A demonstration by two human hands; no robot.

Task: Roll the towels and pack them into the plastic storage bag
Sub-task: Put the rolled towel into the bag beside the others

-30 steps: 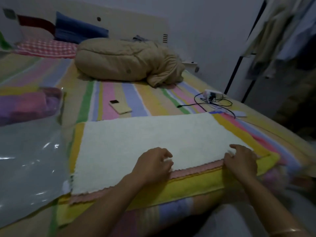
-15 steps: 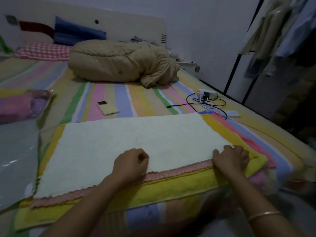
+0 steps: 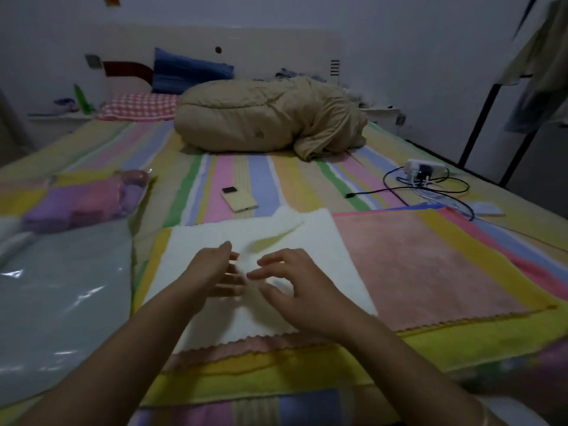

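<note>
Since half a second ago, the cream towel (image 3: 319,241) has been folded over on itself from the right, so it now covers only the left part of the stack. That leaves the pink towel (image 3: 430,265) bare on the right, with the yellow towel (image 3: 461,342) showing under both along the near edge.

Both hands have left the near hem and met over the middle of the cream towel. Our right hand (image 3: 295,284) has its fingers spread and loosely arched, tips at the cloth. Our left hand (image 3: 212,272) has its fingers straight and thumb raised. A blurred flap of cream cloth sits between the hands, and we cannot tell whether the left hand is pinching it.

The plastic storage bag (image 3: 61,287) lies flat at the near left, well apart from the stack, with purple and pink rolled towels (image 3: 83,201) already in its far end.

We judge that the fold is not yet settled. If the flap lands askew, the edges will not line up and the roll will come out tapered and loose. Pressing hard while smoothing could also drag the pink towel out of square beneath.
</note>
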